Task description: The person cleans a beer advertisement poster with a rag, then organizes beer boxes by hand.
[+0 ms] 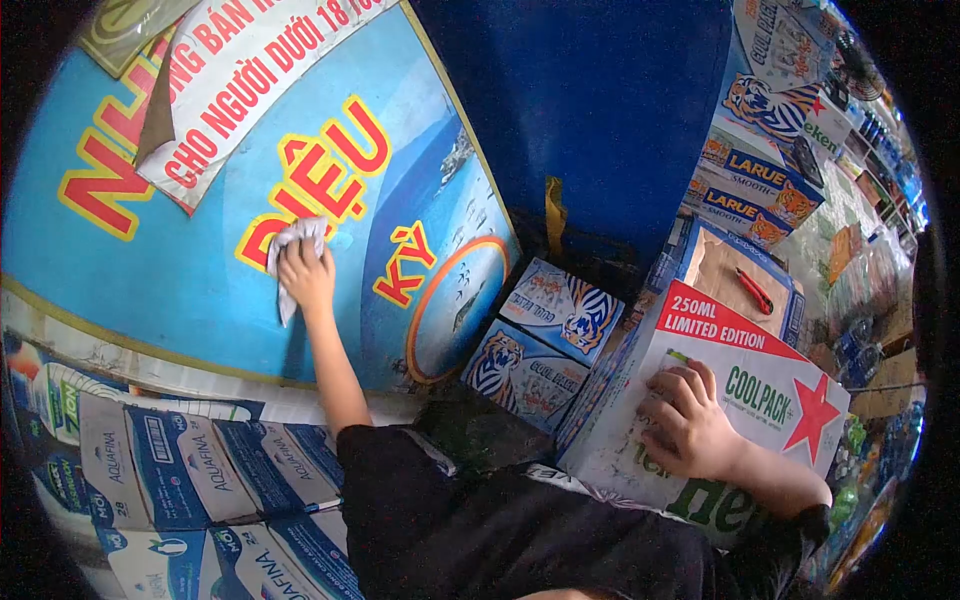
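My left hand (306,275) presses a crumpled pale cloth (287,292) against a blue sign board (205,290) with red and yellow lettering. The cloth covers part of the large word on the board. My left arm is stretched out, its fingers closed over the cloth. On the other side, my right hand (690,420) rests on a white and red beer carton (735,365) marked "Coolpack", its fingers spread and slightly curled. Nothing shows in the right hand.
A red box cutter (755,290) lies on an opened carton behind the beer carton. Aquafina cartons (205,460) are stacked at lower left, tiger-print cartons (525,375) in the middle, Larue cartons (750,190) at right. A torn white paper notice (240,95) hangs over the board's top.
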A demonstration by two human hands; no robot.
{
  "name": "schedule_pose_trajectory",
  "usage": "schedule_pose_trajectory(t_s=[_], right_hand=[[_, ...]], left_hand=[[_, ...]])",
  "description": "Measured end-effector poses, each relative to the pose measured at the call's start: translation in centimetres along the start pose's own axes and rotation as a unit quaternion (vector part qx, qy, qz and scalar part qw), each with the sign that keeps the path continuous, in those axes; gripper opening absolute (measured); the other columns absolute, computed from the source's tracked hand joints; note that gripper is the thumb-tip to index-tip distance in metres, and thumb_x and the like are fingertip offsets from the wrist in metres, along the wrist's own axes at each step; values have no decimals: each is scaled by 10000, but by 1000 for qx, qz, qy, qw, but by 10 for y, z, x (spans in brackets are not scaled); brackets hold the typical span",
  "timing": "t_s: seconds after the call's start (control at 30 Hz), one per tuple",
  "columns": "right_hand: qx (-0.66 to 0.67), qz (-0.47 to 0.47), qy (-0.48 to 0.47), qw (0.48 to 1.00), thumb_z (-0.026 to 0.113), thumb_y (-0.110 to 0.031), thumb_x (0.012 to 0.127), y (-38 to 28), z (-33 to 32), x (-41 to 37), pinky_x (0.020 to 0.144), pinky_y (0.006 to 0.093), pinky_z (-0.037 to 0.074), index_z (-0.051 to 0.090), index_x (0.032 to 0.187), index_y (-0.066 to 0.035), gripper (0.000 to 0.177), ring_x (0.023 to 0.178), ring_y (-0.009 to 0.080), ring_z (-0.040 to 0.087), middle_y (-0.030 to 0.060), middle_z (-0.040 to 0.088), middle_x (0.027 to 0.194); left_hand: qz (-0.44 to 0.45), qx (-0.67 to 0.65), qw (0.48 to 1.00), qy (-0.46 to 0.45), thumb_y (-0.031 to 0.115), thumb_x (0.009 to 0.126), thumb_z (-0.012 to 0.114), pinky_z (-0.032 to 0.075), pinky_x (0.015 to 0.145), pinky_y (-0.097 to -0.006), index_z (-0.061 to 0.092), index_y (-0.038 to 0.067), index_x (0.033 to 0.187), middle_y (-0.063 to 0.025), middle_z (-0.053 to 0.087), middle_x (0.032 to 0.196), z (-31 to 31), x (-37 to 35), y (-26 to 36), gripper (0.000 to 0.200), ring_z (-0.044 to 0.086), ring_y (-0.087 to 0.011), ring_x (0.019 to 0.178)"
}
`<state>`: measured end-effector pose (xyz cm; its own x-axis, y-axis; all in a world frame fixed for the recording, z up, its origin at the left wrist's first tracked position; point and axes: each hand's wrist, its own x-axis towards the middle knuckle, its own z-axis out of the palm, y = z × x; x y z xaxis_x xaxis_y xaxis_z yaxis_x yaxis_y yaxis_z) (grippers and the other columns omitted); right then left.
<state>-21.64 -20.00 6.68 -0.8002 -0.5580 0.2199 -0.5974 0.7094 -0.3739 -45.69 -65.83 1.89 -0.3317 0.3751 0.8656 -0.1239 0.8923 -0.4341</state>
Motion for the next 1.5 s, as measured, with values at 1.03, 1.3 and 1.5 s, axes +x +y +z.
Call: schedule_pose_trajectory(t_s=[1.03, 1.3, 1.5], right_hand=[[-7, 14, -18, 1000, 583, -293, 621, 6, 2, 1, 846, 517, 230, 502, 888, -86, 347, 953, 257, 401, 110, 434, 991], [14, 11, -13, 1000, 589, -269, 621, 6, 1, 0, 848, 510, 235, 501, 867, -79, 323, 936, 254, 406, 108, 437, 970], [2, 6, 4, 1000, 587, -260, 629, 6, 3, 0, 849, 509, 234, 503, 869, -79, 313, 936, 250, 406, 106, 436, 971]], left_hand=[[224, -19, 973, 44, 146, 729, 418, 390, 782, -305, 443, 180, 1011, -45, 433, 1002, 133, 255, 101, 286, 446, -221, 934], [146, -39, 988, 18, 125, 723, 431, 378, 787, -343, 475, 176, 997, -66, 434, 976, 118, 191, 98, 282, 432, -233, 929], [153, -60, 985, -46, 128, 730, 433, 373, 784, -368, 460, 181, 1047, -81, 424, 1045, 92, 110, 78, 322, 419, -245, 977]])
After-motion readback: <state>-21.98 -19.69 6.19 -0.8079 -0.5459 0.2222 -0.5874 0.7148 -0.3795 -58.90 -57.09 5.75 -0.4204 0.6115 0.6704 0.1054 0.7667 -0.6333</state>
